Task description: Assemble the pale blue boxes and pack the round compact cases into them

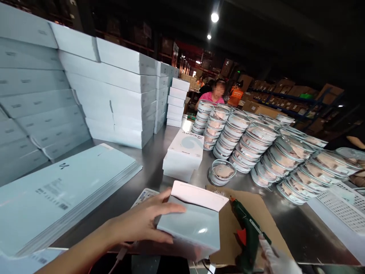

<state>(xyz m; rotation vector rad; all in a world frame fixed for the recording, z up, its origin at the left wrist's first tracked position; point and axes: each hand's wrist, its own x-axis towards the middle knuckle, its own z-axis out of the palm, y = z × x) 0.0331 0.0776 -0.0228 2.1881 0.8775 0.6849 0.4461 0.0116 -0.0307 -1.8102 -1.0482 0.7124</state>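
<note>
The left hand (151, 217) pinched a pale box (194, 228) between thumb and fingers, near the middle, its flap (199, 196) up on the far side. The right hand (275, 257), blurry at near right, was by a green glue gun (248, 224) over brown cardboard (275, 224); I couldn't tell if it gripped. Round tubs (262, 133) stood stacked farther away.

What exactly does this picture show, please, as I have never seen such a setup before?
There is no machine here, only a person's two hands, seen by a camera worn on the head, looking forward and down. The left hand holds a pale box. The right hand is at the green glue gun, with a cardboard sheet beneath; whether that hand's grip is closed, I cannot tell. Stacked round containers and other boxes stand on the metal table.
</note>
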